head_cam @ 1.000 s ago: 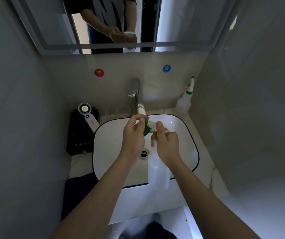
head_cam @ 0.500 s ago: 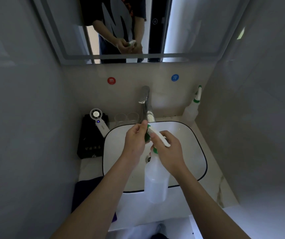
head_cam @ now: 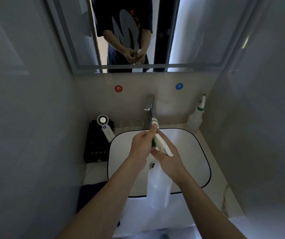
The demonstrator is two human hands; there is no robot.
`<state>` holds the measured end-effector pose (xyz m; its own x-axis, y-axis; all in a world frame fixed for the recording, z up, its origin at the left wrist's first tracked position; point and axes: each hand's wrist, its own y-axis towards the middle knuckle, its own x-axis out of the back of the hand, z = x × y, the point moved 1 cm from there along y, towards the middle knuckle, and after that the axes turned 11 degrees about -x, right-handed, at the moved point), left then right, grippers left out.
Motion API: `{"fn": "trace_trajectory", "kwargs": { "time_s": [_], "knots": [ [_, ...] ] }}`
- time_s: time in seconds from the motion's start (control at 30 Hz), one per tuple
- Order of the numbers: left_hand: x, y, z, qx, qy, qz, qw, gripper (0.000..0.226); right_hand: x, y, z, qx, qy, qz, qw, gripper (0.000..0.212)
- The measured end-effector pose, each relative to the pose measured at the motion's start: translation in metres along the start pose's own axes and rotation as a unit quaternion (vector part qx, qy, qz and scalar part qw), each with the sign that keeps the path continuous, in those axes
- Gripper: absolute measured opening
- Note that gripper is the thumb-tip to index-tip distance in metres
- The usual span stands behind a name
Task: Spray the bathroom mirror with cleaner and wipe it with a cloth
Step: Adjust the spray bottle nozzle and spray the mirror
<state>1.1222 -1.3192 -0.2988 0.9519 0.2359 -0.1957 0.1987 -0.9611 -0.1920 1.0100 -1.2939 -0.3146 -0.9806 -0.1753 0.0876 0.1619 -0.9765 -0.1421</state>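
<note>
**Bottle in hand over the sink, mirror not yet sprayed**

Both hands were up over the sink (head_cam: 198,152), and the spray bottle (head_cam: 158,187) hung between them, its clear body tilting down toward the near rim of the basin. The right hand (head_cam: 170,159) was wrapped around the neck and the white trigger head, carrying the weight. The left hand (head_cam: 142,145) was pinched on the green nozzle end of that head, fingertips closed on it just in front of the tap (head_cam: 150,107). That looked like setting or opening the nozzle, though the exact twist was too small to make out.

So this was the getting-ready part of the spraying step, by my reading. The mirror (head_cam: 198,31) sat above the sink, past the red and blue stickers on the wall, and no wet patch showed on it. A dark cloth (head_cam: 90,195) lay on the counter left of the sink, untouched; it was probably the wiping cloth. A second bottle (head_cam: 196,118) stood at the sink's far right corner, well apart from the hands.

The next move called for the left hand to let go, the bottle to rise clear of the tap, and the nozzle to point up at the glass before any squeeze.
</note>
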Motion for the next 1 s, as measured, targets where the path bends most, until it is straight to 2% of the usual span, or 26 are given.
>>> {"fn": "trace_trajectory", "kwargs": {
  "time_s": [0.07,0.17,0.33,0.47,0.57,0.73,0.87,1.0],
  "knots": [
    [0.001,-0.009,0.004,-0.009,0.014,0.025,1.0,0.049,0.001,-0.002,0.0,0.002,0.004,-0.026,1.0,0.058],
    [0.0,-0.022,0.016,-0.036,0.033,0.081,0.996,0.053,0.002,-0.003,-0.003,0.002,-0.053,-0.112,0.992,0.044],
    [-0.015,-0.033,0.019,-0.075,0.06,0.141,0.985,0.036,0.009,-0.002,-0.007,0.044,-0.064,-0.186,0.979,0.014],
    [-0.021,-0.035,0.026,-0.093,0.151,0.156,0.972,0.053,0.012,0.001,-0.005,0.048,-0.092,-0.213,0.971,0.012],
    [-0.021,-0.033,0.027,-0.1,0.168,0.154,0.968,0.074,0.011,0.007,-0.005,0.039,-0.117,-0.218,0.968,0.015],
    [-0.018,-0.023,0.024,-0.094,0.153,0.146,0.973,0.053,0.01,0.014,-0.007,0.008,-0.141,-0.238,0.961,0.02],
    [-0.016,-0.023,0.02,-0.088,0.144,0.151,0.974,0.064,0.01,0.015,-0.013,0.018,-0.148,-0.246,0.958,0.019],
    [-0.019,-0.027,0.023,-0.083,0.152,0.154,0.973,0.057,0.008,0.018,-0.017,0.029,-0.143,-0.217,0.965,0.017]
  ]
}}
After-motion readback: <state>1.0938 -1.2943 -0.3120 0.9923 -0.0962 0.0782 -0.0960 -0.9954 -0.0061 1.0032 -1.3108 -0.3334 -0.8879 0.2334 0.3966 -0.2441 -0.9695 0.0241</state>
